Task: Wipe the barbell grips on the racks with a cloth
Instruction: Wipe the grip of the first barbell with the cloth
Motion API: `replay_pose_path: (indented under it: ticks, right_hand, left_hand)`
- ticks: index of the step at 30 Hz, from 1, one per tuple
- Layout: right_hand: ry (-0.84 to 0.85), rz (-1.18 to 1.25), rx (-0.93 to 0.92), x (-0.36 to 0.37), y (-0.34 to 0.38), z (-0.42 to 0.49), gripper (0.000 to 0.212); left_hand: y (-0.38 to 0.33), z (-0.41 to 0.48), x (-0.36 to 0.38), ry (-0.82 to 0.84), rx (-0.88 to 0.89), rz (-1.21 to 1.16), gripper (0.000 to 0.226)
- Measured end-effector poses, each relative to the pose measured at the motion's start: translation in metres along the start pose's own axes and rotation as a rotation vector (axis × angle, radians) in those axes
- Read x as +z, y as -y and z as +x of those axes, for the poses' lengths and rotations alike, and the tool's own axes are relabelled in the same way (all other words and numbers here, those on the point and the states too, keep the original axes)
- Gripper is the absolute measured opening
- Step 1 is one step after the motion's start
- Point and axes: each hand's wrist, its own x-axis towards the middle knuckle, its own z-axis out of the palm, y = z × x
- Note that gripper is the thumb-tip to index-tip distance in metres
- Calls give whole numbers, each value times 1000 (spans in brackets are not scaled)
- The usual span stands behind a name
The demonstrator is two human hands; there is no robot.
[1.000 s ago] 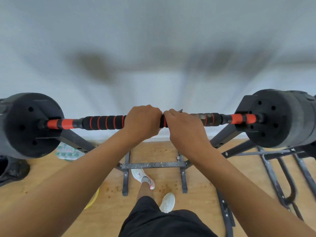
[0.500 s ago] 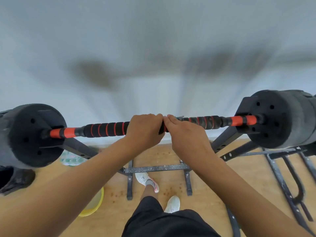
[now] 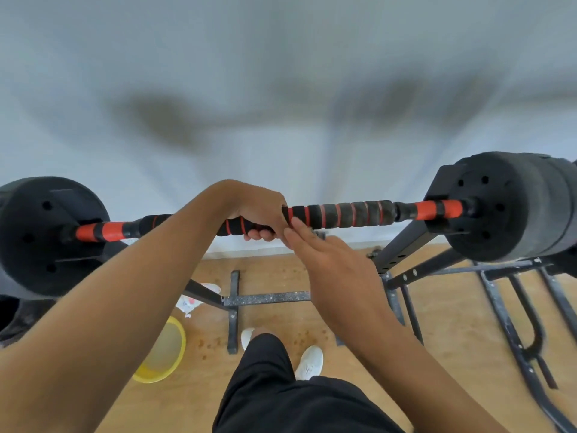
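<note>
A barbell (image 3: 343, 214) with black foam grips ringed in red lies across a black rack, a black weight plate at each end (image 3: 40, 235) (image 3: 512, 207). My left hand (image 3: 256, 210) grips the bar at its middle, fingers curled under it. My right hand (image 3: 324, 260) is off the bar just below and to the right, fingers straight, their tips close to the grip. The right-hand grip looks grey and dusty. No cloth is visible in either hand.
Black rack uprights and floor bars (image 3: 268, 298) stand on the wooden floor. A yellow basin (image 3: 165, 354) and a white crumpled item (image 3: 193, 300) lie at lower left. A second rack frame (image 3: 515, 307) stands to the right. A grey wall is behind.
My right hand has let go of the bar and dropped slightly with fingers straightened. The left hand keeps hold, and the view has shifted right and down.
</note>
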Motion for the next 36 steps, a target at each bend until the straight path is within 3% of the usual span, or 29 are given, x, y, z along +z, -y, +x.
replay_pose_path:
  ticks: [4, 6, 10, 12, 16, 21, 23, 26, 28, 31, 36]
  right_hand:
    - [-232, 246, 74, -20, -15, -8, 33]
    - [-245, 286, 118, -32, -29, 2, 19]
    - [-109, 195, 154, -28, -47, 29, 18]
    - [-56, 197, 173, -23, -47, 41, 14]
    - [-93, 130, 198, -17, -41, 59, 11]
    - [16, -53, 189, -13, -39, 92, 14]
    - [50, 12, 188, -22, -44, 101, 9]
    - [27, 293, 215, -47, -52, 95, 7]
    - [79, 343, 201, -54, -52, 83, 6]
    - [136, 147, 178, -40, -45, 70, 9]
    - [32, 12, 165, -20, -36, 73, 15]
  left_hand:
    - [5, 3, 3, -69, 17, -3, 37]
    - [4, 2, 3, -83, 26, 5, 42]
    - [3, 0, 5, -112, 37, -2, 52]
    - [1, -3, 6, -135, 45, 26, 46]
    - [1, -4, 9, -200, 35, 39, 37]
    - [8, 5, 30, -511, 0, 267, 23]
    - [11, 6, 36, -581, 8, 346, 25]
    - [11, 6, 32, -540, 25, 341, 28]
    - [9, 6, 29, -507, 31, 317, 29]
    - [6, 3, 33, -546, 18, 341, 29]
    - [2, -3, 57, -826, -25, 535, 25]
